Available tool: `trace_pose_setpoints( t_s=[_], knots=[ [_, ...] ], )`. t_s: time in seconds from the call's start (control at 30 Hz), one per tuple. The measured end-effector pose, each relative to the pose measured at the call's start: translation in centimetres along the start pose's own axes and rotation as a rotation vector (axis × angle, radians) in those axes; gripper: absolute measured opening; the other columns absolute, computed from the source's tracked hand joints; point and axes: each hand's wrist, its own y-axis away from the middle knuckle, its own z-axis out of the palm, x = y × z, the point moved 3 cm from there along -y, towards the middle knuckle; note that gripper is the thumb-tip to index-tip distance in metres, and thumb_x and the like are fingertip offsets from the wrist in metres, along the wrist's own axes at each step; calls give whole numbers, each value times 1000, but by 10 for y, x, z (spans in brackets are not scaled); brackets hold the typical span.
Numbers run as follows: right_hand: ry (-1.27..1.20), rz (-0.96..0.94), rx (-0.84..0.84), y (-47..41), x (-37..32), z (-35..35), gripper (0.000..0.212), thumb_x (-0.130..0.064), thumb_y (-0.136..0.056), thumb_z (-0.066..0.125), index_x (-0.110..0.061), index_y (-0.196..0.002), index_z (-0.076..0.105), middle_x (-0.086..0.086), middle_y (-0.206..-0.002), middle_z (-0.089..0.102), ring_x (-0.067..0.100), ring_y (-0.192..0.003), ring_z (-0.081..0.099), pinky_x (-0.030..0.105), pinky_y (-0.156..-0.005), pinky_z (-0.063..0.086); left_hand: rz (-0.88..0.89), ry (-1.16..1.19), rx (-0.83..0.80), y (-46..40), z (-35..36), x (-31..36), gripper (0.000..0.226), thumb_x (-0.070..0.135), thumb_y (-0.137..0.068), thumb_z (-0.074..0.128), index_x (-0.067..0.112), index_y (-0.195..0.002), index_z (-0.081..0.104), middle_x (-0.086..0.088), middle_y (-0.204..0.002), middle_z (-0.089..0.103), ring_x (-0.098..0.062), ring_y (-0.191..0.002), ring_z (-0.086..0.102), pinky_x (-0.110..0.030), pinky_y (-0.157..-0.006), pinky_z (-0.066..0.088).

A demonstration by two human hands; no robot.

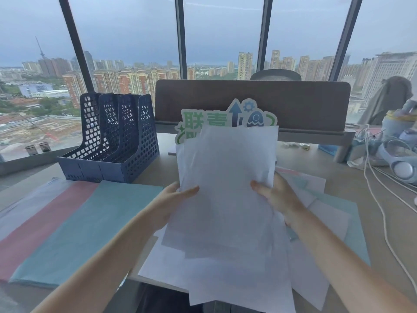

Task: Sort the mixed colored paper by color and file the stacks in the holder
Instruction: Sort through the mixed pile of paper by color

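Both hands were up off the desk (334,177), and between them stood a loose stack of white sheets (228,199), held upright and fanned a little at the top so that at least three separate edges showed; an exact count was beyond me. The left hand (178,195) pinched the stack's left edge, thumb lying across the front, and the right hand (275,197) gripped the right edge the same way, thumb forward, fingers hidden behind the paper. The two hands sat well apart, one at each side of the stack. To the left, flat on the desk, lay three sorted piles side by side and overlapping: a pale white pile (24,204) farthest left, one pink pile (42,224) beside it, and one teal pile (90,224) on the right of those. At the far left stood the single dark blue holder (112,141), a mesh file rack with four upright dividers, its slots holding no paper that I could see. More unsorted sheets (327,208), white and teal with a strip of pink at the far edge, spread under and to the right of the raised stack. Behind the stack one green and blue cut-out sign (228,118) leaned against the brown desk partition (293,102). White cables (381,199) trailed down the right side, near a pale blue pair of headphones (404,168).
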Motion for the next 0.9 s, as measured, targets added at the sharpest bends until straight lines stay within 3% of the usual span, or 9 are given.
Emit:
trace_pose_setpoints(
  t_s=[0.1, 0.23, 0.37, 0.43, 0.57, 0.73, 0.9],
  knots=[
    [-23, -108, 78, -4, -14, 5, 24, -14, -95, 66, -25, -116, 67, -10, -105, 76, 12, -98, 73, 28, -80, 57, 95, 119, -67, 2, 10, 13, 23, 9, -88, 69, 1, -110, 69, -20, -106, 73, -31, -87, 73, -40, -74, 60],
    [-49, -253, 184, -8, -37, 9, 18, -15, -99, 60, -29, -104, 69, -10, -99, 76, 10, -92, 71, 30, -79, 55, 357, 77, 133, 3, 19, 35, 12, 5, -87, 72, 4, -99, 72, -18, -99, 75, -33, -88, 71, -47, -82, 59],
    [-18, -313, 214, -17, -53, 2, 10, -17, -94, 62, -23, -99, 69, -2, -94, 73, 17, -86, 66, 34, -74, 51, 494, 132, 174, 4, 21, 54, 8, 3, -88, 71, 5, -96, 72, -18, -97, 74, -34, -87, 71, -52, -84, 58],
    [7, -320, 205, -20, -58, 0, 10, -21, -92, 63, -23, -102, 67, 3, -96, 73, 20, -86, 65, 34, -73, 48, 519, 158, 160, 5, 21, 60, 10, 4, -87, 71, 8, -96, 72, -16, -98, 75, -34, -89, 71, -52, -85, 58],
    [-39, -365, 135, -20, -69, 3, 30, -11, -95, 62, -26, -120, 62, -7, -116, 73, 13, -109, 68, 35, -95, 52, 554, 180, 108, 3, 23, 64, 13, 4, -86, 72, 13, -96, 74, -13, -101, 75, -31, -93, 72, -47, -88, 58],
    [-43, -326, 109, -21, -58, 7, 29, -15, -96, 63, -24, -123, 58, -9, -119, 70, 12, -113, 66, 42, -99, 51, 529, 196, 73, -1, 27, 56, 18, 2, -83, 75, 10, -98, 74, -12, -101, 75, -28, -93, 72, -46, -88, 57],
    [17, -272, 110, -22, -38, 3, 30, -13, -94, 65, -28, -119, 56, -8, -115, 71, 14, -109, 67, 52, -100, 51, 456, 230, 53, -8, 24, 50, 30, 9, -76, 79, 6, -105, 73, -18, -110, 73, -35, -102, 70, -54, -95, 53]
  ],
)
